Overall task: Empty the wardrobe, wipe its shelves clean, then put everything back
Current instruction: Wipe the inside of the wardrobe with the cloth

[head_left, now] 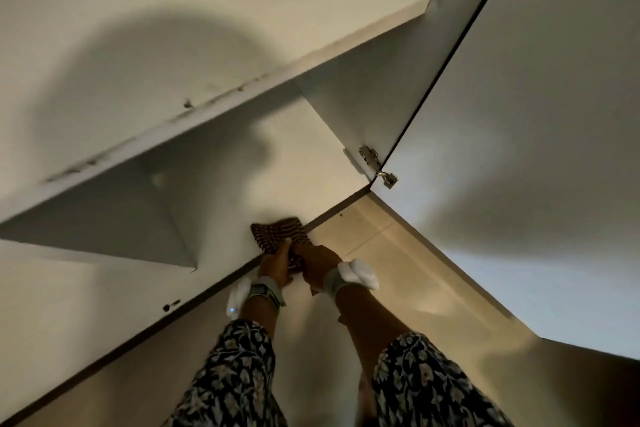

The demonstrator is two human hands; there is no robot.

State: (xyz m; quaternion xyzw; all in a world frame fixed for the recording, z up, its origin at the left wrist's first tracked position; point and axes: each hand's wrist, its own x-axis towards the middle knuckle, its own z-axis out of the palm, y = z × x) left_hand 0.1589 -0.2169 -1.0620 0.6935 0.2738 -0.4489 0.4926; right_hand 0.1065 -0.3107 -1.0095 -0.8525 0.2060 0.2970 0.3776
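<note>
Fingers first: both sets are curled round the near end of the cloth. The left hand and right hand sit side by side, each gripping the fabric, knuckles toward the camera. Can't make out the individual fingertips, they're buried in the folds.

The cloth is a woven check, dark reddish-brown with pale threads. It's bunched up rather than flat, and looks soft and floppy. It lies on the lower shelf right at the front edge, near the front right corner, with its near end hanging over the edge into the hands.

As for progress, I'd say we're mid-wipe. Both the lower shelf and the upper shelf carry nothing in this view, so the emptying looks done, at least for these two.

Cleaning isn't finished though. There's a line of dark grime along the upper shelf's front edge, plus a couple of dark specks at the lower shelf's front edge, further left. Putting everything back hasn't started, judging by what shows.

Further out, the door stands open on its hinge, and there's pale floor below.
</note>
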